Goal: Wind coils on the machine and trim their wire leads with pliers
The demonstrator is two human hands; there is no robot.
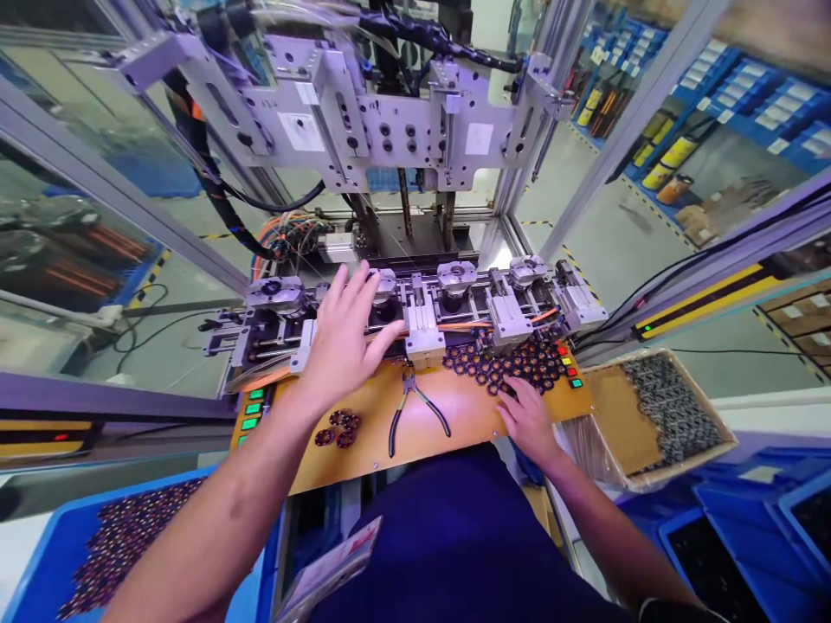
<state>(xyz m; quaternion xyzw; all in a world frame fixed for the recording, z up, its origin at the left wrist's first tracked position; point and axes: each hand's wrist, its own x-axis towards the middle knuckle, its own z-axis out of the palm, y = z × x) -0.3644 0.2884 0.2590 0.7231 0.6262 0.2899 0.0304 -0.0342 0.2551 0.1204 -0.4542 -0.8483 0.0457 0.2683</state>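
My left hand (345, 333) reaches forward with fingers spread, open, over the second round holder (384, 285) of the winding machine's fixture row (421, 303). Nothing shows in its fingers. My right hand (527, 420) lies on the orange work board (454, 407), its fingertips at the near edge of a pile of dark ring-shaped cores (512, 363); what it pinches, if anything, is hidden. Three wound cores (338, 428) lie on the board near my left wrist. Small cutting pliers (412, 407) lie between my hands.
A cardboard box (649, 415) of dark rings stands at the right. A blue tray (97, 545) of wound cores sits at lower left. Green buttons (252, 408) and red and green buttons (571, 370) flank the board. The machine head (389, 121) hangs above the fixtures.
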